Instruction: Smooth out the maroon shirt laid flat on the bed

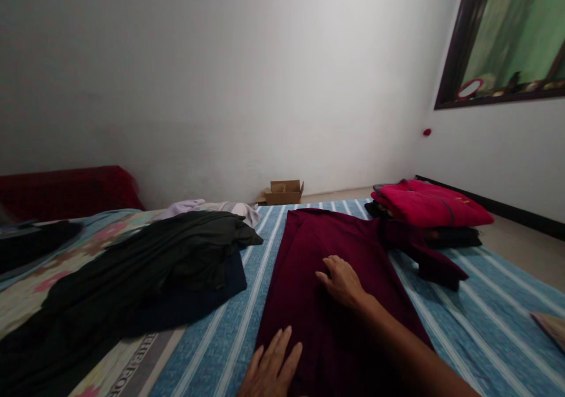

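A maroon long-sleeved garment (304,255) lies spread on the blue striped bed sheet (220,332), one sleeve stretched out to the right. My left hand (271,364) rests flat on its lower left edge, fingers apart. Farther up, near the garment's middle, my right hand (342,279) lies on the cloth with its fingers loosely extended. Neither hand grips anything. The garment's near end runs out of view at the bottom.
To the left lie dark green clothes (176,255) over a navy piece (233,279). A folded stack topped by a bright pink garment (432,205) sits at the far right. Beyond the bed is an open cardboard box (285,195) against the wall.
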Available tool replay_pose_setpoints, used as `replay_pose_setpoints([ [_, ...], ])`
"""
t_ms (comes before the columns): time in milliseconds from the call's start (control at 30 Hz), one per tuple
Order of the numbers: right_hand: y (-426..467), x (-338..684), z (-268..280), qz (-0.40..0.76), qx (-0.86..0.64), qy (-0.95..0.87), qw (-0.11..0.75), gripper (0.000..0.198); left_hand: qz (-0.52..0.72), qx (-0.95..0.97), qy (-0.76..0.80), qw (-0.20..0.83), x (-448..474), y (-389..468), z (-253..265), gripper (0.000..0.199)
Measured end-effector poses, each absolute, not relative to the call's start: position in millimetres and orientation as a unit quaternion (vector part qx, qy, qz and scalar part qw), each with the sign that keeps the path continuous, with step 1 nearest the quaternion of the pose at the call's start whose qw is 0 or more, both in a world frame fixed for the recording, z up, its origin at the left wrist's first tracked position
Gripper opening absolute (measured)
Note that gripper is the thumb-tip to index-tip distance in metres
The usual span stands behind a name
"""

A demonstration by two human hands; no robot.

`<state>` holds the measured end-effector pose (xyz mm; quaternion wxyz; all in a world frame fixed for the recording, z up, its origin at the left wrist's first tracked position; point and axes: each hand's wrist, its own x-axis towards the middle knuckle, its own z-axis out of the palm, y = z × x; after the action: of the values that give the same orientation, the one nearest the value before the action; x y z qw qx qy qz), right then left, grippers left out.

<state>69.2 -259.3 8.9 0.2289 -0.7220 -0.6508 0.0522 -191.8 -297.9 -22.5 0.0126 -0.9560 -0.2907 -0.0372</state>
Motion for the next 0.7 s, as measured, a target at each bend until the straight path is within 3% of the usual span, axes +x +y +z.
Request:
replay_pose_setpoints([
  [133,-294.4,107.3,16.4,0.044,-0.758,-0.611,0.224,0.027,0.019,-0.936,-0.345,-0.064,-184.5,-302.4,-4.8,0.057],
  [433,-380.7,161.2,-2.9,0.045,-0.829,-0.511,0.223,0.035,0.023,-0.917,-0.358,-0.173,-152.2,-279.4,73.4,0.054],
  [567,-395.4,163.7,-8.6,0.107,-0.860,-0.459,0.196,0.038,0.016,-0.929,-0.307,-0.206,-98.6,-237.0,86.7,0.050],
  [700,-397.0,163.2,-14.0,0.146,-0.857,-0.442,0.223,0.039,-0.048,-0.950,-0.252,-0.177,-17.5,-206.4,90.6,0.038],
])
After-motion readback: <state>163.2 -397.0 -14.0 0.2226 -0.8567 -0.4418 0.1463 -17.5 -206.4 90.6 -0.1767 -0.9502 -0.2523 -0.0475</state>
